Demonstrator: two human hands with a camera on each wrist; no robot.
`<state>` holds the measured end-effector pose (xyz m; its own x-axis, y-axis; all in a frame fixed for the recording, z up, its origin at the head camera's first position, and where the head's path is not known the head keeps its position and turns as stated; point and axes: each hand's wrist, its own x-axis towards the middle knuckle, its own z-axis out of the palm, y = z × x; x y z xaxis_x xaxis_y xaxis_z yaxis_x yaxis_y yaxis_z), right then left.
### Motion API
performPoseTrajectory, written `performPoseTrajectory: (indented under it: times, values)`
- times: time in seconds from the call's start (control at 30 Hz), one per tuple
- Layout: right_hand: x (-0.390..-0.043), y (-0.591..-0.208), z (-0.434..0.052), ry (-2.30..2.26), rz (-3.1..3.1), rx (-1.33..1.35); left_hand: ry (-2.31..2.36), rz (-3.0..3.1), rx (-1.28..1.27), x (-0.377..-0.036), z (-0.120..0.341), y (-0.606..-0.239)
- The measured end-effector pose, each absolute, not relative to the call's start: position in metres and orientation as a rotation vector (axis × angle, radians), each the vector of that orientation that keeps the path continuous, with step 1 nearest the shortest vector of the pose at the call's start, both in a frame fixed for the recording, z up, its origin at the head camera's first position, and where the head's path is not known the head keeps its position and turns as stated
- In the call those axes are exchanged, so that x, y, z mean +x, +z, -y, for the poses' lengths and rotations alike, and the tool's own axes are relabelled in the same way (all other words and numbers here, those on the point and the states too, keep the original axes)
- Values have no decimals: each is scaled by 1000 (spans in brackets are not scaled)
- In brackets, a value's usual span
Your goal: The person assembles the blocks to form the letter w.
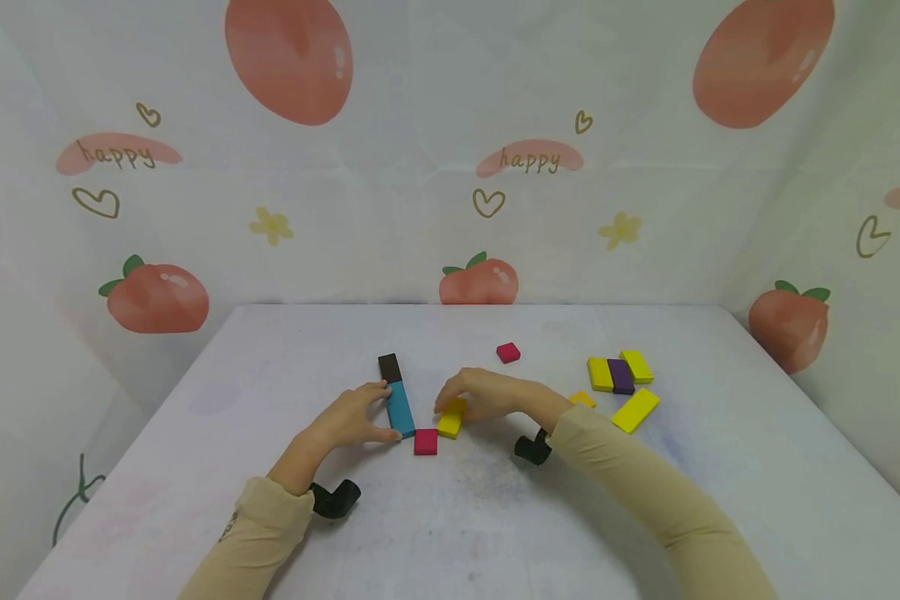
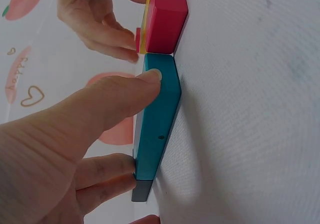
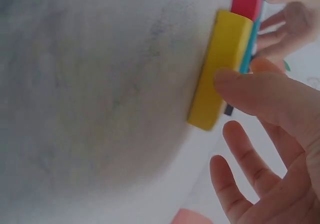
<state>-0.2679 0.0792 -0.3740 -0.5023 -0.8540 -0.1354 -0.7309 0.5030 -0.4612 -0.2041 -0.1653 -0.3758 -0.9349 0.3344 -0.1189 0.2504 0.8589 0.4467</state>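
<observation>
Left hand: my left hand (image 1: 348, 419) pinches the blue block (image 1: 400, 408), thumb on its near side and fingers on the far side; the left wrist view shows the thumb tip pressed on its edge.
Right hand: my right hand (image 1: 480, 395) is on the yellow block (image 1: 452, 417). The thumb presses it, and the other fingers look spread and relaxed in the right wrist view, so I judge it as touching more than clamping.
Where the blocks are: the blue block lies flat near the middle of the white table (image 1: 270, 358), a dark brown block (image 1: 389, 366) touching its far end. A red square block (image 1: 425, 442) sits at its near end, and the yellow block comes just beside that square on the right.
Direction of blue block: its long axis runs away from me, the far end leaning a little to the left.
Direction of yellow block: also long, lying near to far, tilted slightly to the right at the far end.
How to do it well: I think I should keep the blue block pinned so it does not slide, and push the yellow one slowly and flat on the table until its end meets the red square cleanly.
Other things: one more red square (image 1: 507, 352) lies farther back, and a group of yellow and purple blocks (image 1: 621, 377) is well apart on the right.
</observation>
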Motion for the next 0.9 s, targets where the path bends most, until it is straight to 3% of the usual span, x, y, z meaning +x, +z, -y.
performPoseTrajectory:
  times: [0.6, 0.9]
  values:
    - [-266, -353, -178, -823, -2655, -1087, 657, -2827, 440, -203, 165, -375]
    - [-249, -362, -214, -745, -2773, -666, 651, -2839, 462, -205, 166, -377]
